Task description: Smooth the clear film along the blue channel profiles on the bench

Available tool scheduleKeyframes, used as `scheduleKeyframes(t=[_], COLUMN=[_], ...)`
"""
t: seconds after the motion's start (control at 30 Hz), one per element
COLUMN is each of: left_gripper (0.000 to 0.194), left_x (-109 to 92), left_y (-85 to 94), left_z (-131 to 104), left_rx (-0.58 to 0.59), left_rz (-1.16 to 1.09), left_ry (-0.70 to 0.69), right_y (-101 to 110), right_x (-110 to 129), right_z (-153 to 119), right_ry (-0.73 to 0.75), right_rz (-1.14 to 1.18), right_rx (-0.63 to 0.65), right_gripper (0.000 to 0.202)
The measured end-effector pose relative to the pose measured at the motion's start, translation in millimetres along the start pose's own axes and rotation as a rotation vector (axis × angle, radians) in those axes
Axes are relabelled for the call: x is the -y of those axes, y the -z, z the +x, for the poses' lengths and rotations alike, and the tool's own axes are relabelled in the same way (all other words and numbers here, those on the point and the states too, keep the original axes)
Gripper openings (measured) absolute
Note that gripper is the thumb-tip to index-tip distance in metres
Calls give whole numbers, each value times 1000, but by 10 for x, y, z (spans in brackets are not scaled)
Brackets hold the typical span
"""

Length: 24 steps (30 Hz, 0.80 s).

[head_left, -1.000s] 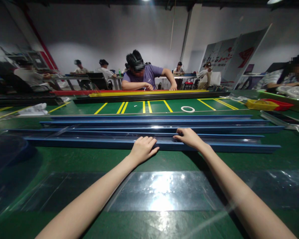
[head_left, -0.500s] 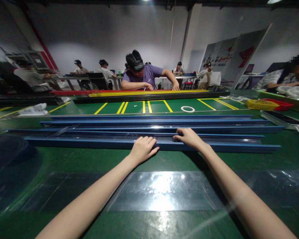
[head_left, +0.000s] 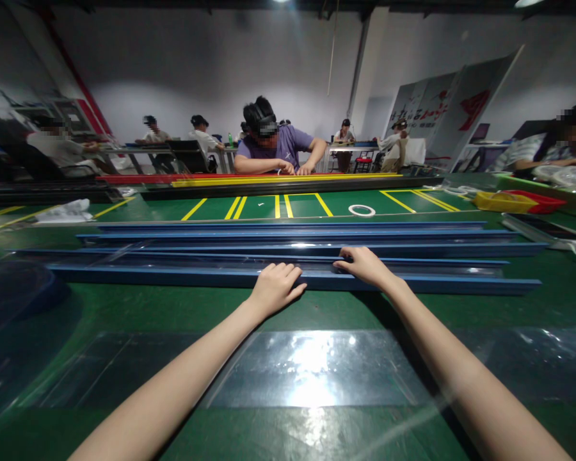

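Note:
Several long blue channels lie crosswise on the green table (head_left: 173,314). Over the front rim of the nearest blue channel (head_left: 427,283) rests my left hand (head_left: 277,286), palm down, its fingers reaching inside and its thumb apart. My right hand (head_left: 362,264) is to the right of it, curled over the same channel with thumb and fingers bent; what lies between them, if anything, is too small to tell. Clear film shows inside the channel. A clear plastic sheet (head_left: 249,378) lies flat on the table under my forearms.
Behind the channels are a white ring (head_left: 361,210), yellow tape lines and yellow, red and black strips (head_left: 288,182). A person (head_left: 288,144) leans over them. A phone (head_left: 547,227) and trays (head_left: 504,202) are at right, a blue object (head_left: 14,294) at left.
The far hand of the person across the table has moved left, close to their other hand. My hands and the blue channels have not visibly moved.

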<state>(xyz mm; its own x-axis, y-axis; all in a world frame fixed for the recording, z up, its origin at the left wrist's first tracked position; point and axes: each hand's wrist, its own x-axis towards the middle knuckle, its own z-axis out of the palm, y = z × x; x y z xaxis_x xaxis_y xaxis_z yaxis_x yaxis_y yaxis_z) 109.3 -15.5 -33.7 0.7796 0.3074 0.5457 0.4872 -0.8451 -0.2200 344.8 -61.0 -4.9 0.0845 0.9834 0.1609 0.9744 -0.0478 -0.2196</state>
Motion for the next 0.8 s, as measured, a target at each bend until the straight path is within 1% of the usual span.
scheduleKeyframes(t=[0.8], left_gripper=[26], left_x=[3], left_y=[-13], left_z=[-4], left_rx=[-5], left_rz=[1], left_ry=[0], right_y=[-12], right_x=[-5], right_z=[-4], right_ry=[1], right_rz=[3], right_rx=[-10], right_gripper=[26])
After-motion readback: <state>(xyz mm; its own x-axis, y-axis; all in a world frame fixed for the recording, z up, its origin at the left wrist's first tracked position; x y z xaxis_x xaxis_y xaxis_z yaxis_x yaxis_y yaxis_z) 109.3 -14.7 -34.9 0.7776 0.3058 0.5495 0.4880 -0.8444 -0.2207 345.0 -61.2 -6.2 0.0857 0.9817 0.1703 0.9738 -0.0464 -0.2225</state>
